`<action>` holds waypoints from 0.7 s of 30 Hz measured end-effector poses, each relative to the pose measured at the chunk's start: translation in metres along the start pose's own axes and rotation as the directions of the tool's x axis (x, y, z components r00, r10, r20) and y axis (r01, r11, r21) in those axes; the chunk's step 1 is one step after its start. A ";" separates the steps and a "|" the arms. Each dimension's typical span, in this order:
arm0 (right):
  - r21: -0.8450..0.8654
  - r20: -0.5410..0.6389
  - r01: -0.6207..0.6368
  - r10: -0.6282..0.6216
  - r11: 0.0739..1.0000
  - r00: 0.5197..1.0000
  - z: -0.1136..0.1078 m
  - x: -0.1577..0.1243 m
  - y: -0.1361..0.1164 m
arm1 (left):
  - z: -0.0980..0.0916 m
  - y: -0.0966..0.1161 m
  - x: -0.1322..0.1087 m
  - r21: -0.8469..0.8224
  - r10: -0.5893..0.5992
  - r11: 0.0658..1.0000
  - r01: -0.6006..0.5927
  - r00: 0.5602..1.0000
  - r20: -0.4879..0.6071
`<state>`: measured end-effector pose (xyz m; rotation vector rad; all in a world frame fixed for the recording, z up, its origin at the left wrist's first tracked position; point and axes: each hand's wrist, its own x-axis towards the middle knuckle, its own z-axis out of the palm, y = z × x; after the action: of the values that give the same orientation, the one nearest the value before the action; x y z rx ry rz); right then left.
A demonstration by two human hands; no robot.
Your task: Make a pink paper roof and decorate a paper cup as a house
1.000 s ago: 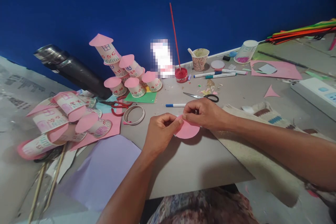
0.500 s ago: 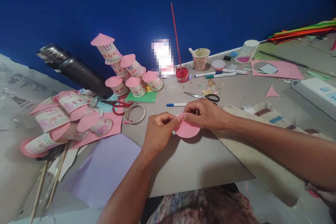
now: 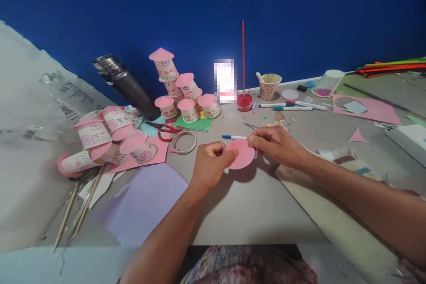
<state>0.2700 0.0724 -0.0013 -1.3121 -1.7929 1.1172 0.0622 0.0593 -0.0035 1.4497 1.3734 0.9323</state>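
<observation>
Pink paper circle (image 3: 240, 156) is held just above the grey table (image 3: 253, 206), straight in front of the person and pinched from both sides. The left hand (image 3: 210, 164) closes thumb and fingers on its left edge, and the right hand (image 3: 277, 144) nips the right edge between its fingertips. Holding opposite edges seems to keep the thin disc spread and facing up. A blue-capped marker (image 3: 233, 137) lies just behind it, with a tape roll (image 3: 183, 142) and red scissors (image 3: 166, 129) to the left. Paper-cup houses (image 3: 186, 97) with pink cone roofs stand farther back, and a purple sheet (image 3: 146, 199) lies near the left forearm.
</observation>
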 end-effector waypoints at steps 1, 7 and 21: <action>-0.011 0.009 -0.019 0.019 1.000 1.000 0.000 0.000 0.000 | 0.000 0.000 0.000 -0.005 -0.003 1.000 0.003 1.000 -0.004; -0.122 -0.030 -0.009 0.006 0.992 1.000 0.008 -0.004 -0.001 | 0.002 -0.003 0.000 -0.003 -0.008 1.000 0.009 0.996 0.086; -0.403 -0.020 0.068 -0.083 0.913 0.996 0.014 -0.005 0.007 | 0.004 -0.011 -0.002 0.121 0.234 0.963 -0.240 0.970 0.060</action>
<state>0.2617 0.0652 -0.0135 -1.4665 -2.1016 0.6945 0.0620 0.0570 -0.0148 1.7511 1.2639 0.9689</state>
